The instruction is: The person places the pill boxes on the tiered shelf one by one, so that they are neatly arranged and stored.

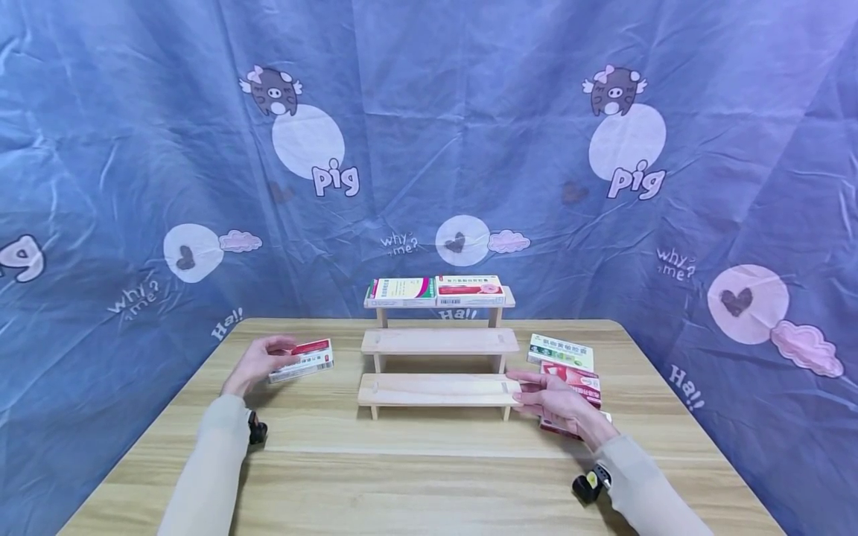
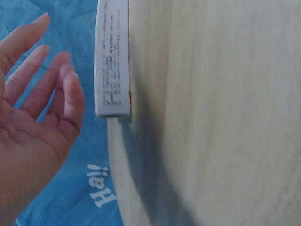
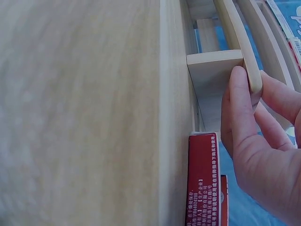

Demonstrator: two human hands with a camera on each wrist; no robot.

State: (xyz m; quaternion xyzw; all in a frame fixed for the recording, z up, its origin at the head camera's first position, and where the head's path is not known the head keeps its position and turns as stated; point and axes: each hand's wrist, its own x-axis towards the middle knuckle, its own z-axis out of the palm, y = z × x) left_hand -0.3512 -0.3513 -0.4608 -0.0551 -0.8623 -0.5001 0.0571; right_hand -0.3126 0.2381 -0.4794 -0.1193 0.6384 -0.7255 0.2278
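Observation:
My right hand (image 1: 559, 402) pinches the right end of the lowest board of a three-step wooden display rack (image 1: 439, 385). In the right wrist view the thumb lies over the board (image 3: 254, 77) and the fingers (image 3: 239, 101) are under it, beside the rack's leg. My left hand (image 1: 263, 361) hovers at the left end of a red-and-white medicine box (image 1: 311, 359) at the table's left. Its fingers are loosely bent and apart from the box's white side (image 2: 112, 61) in the left wrist view.
A green-and-white medicine box (image 1: 402, 292) and a red-and-white one (image 1: 471, 291) lie on the rack's top step. Right of the rack are a green-white box (image 1: 561, 351), a red box (image 1: 586, 381) and another red box (image 3: 203, 181), partly behind my right hand. A blue curtain (image 1: 429, 149) hangs behind.

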